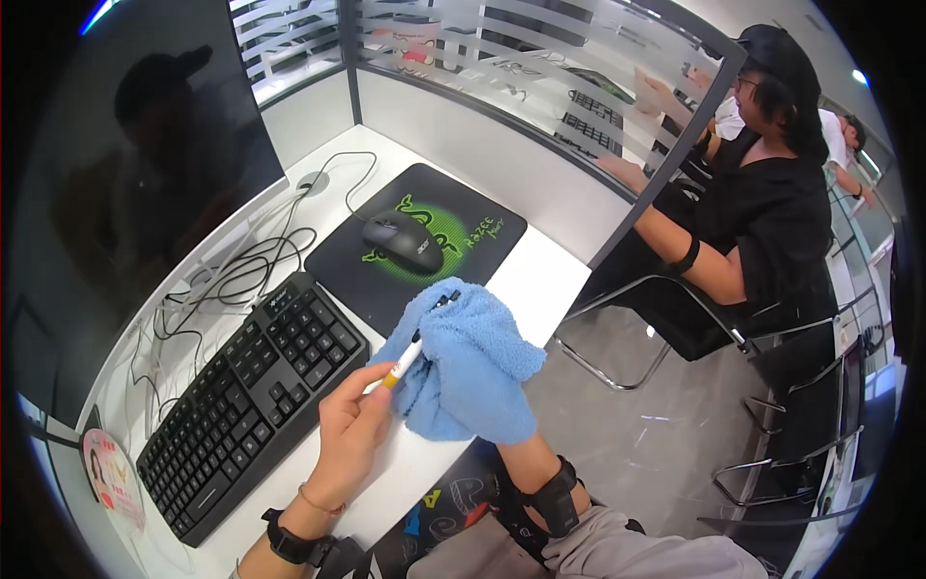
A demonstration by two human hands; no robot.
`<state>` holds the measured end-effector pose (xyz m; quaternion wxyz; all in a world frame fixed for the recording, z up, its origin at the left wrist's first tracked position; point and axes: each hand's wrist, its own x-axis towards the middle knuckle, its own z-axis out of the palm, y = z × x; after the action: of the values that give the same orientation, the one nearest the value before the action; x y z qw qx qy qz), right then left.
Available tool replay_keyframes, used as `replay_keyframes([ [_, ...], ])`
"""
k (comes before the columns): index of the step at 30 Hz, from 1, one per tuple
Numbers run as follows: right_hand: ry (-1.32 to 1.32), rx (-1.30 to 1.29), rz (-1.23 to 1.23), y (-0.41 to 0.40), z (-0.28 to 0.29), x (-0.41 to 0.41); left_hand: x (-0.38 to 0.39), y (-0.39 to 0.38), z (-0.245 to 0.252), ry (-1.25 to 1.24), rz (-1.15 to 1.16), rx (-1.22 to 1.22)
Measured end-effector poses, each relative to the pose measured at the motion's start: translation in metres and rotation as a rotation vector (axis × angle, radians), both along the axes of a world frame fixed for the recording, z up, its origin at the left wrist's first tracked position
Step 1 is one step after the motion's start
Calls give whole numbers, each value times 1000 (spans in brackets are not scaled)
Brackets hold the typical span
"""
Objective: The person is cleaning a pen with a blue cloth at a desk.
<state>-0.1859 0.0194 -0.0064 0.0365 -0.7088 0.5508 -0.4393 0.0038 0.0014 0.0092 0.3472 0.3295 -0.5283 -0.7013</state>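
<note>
My left hand [354,416] grips a slim white marker [406,360] by its yellow end, between thumb and fingers. The marker's black tip points up and away, against a blue terry cloth [477,362]. That cloth is bunched over my right hand, covering it; only the right wrist [517,452] and forearm show below. Small black ends [448,298] poke out from a fold at the top of the cloth; what they belong to is mostly hidden. Cloth and hands are above the front edge of the white desk [546,289].
A black keyboard [253,405] lies to the left. Beyond the cloth, a black mouse [405,240] sits on a green-and-black mouse pad [499,224]. Tangled cables [253,260] run beneath a dark monitor [166,181]. Past the partition [499,152], a person [767,195] sits on a chair.
</note>
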Motion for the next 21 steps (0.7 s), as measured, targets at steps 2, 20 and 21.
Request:
replay_keyframes([
  [2,52,28,-26,0,2,3,0,-3,-1,89,-2,106],
  [20,-1030,120,291,-11,14,17,-7,7,-2,-244,50,-384],
  [21,-597,-48,172,-9,17,18,-5,8,-3,-247,60,-384],
])
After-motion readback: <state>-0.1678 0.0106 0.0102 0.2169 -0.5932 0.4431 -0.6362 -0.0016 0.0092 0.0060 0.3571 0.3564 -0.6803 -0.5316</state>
